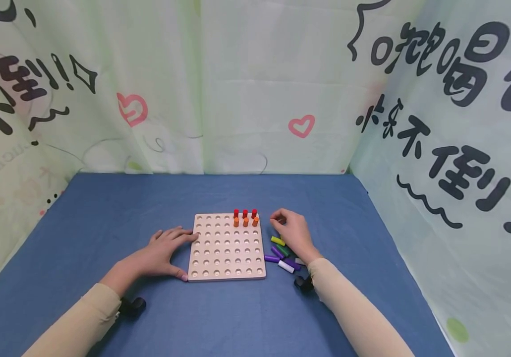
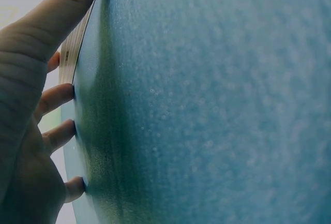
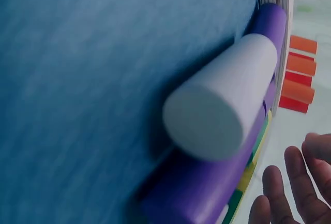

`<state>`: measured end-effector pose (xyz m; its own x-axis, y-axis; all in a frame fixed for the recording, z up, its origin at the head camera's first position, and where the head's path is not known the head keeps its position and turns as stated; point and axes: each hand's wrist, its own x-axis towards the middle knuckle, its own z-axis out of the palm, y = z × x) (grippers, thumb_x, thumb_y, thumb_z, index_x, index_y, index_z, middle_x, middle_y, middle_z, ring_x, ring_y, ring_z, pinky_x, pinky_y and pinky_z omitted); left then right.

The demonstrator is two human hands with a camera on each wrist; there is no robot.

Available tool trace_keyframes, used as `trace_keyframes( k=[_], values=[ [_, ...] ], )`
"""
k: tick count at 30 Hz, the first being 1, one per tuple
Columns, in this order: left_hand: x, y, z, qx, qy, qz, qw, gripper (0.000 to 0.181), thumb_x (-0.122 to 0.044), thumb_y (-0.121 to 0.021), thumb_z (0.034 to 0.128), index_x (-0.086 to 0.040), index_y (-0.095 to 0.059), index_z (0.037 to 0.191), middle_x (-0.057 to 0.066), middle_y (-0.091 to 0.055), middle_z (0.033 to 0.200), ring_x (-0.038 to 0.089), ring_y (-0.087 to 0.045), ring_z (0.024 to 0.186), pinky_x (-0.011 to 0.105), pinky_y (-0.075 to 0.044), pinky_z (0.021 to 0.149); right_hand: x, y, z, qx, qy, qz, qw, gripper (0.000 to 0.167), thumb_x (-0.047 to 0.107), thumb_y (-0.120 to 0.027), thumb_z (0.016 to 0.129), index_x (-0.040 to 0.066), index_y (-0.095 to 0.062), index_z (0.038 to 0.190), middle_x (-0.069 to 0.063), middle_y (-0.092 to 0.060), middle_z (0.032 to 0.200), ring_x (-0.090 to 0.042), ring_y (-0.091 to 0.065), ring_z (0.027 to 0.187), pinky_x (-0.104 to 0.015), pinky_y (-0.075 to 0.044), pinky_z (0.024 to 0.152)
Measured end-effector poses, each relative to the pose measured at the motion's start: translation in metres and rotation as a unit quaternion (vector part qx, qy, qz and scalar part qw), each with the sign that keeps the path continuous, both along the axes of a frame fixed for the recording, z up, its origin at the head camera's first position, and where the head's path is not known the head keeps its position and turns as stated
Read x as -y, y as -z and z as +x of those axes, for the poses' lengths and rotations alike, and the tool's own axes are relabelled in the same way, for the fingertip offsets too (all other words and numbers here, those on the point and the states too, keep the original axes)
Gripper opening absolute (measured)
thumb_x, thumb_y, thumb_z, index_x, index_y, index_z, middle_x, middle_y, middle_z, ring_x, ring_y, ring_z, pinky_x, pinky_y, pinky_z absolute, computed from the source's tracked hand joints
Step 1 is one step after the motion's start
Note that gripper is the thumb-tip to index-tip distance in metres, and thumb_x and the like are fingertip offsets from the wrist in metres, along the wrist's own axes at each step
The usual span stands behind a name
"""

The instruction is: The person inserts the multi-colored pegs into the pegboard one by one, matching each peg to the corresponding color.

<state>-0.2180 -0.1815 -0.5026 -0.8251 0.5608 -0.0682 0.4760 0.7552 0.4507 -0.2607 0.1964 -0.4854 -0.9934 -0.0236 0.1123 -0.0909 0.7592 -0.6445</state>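
A light wooden peg board [image 1: 226,252] with rows of round holes lies on the table. Three red pegs [image 1: 245,213] stand in its far right row, with three orange pegs [image 1: 245,222] just in front. My left hand [image 1: 164,252] is spread along the board's left side, thumb touching the near corner and index finger the edge higher up. Right of the board my right hand [image 1: 294,230] hovers with bent fingers [image 3: 296,169]; no peg shows in them. Below it lie loose pegs: a yellow peg [image 1: 277,241], a white peg [image 3: 222,100], a green one and several purple pegs [image 3: 186,190].
A blue cloth [image 1: 219,322] covers the table. Pale printed curtains [image 1: 246,89] with dark lettering and hearts close off the back and both sides. A black wrist camera [image 1: 132,307] hangs below the left sleeve, another [image 1: 303,284] below the right.
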Motion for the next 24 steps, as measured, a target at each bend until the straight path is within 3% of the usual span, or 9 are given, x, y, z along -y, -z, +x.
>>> trace_keyframes(
  k=[9, 24],
  values=[
    [-0.001, 0.001, 0.0, 0.0, 0.002, 0.002, 1.0, 0.107, -0.069, -0.085, 0.0692, -0.021, -0.045, 0.157, 0.014, -0.04, 0.162, 0.045, -0.026, 0.153, 0.079, -0.012, 0.114, -0.014, -0.001, 0.01, 0.043, -0.008, 0.008, 0.999, 0.008, 0.022, -0.075, 0.096, 0.016, -0.075, 0.102, -0.001, -0.074, 0.099, -0.017, -0.065, 0.086, -0.037, -0.056, 0.078],
    [0.001, 0.004, 0.0, -0.015, 0.004, 0.005, 0.9999, 0.107, -0.072, -0.083, 0.0695, -0.023, -0.045, 0.157, 0.013, -0.041, 0.161, 0.045, -0.028, 0.153, 0.079, -0.014, 0.113, -0.022, 0.0, 0.02, 0.085, -0.05, 0.054, 0.9937, 0.014, 0.021, -0.079, 0.093, 0.017, -0.077, 0.106, 0.0, -0.077, 0.107, -0.021, -0.069, 0.104, -0.045, -0.055, 0.096]
  ],
)
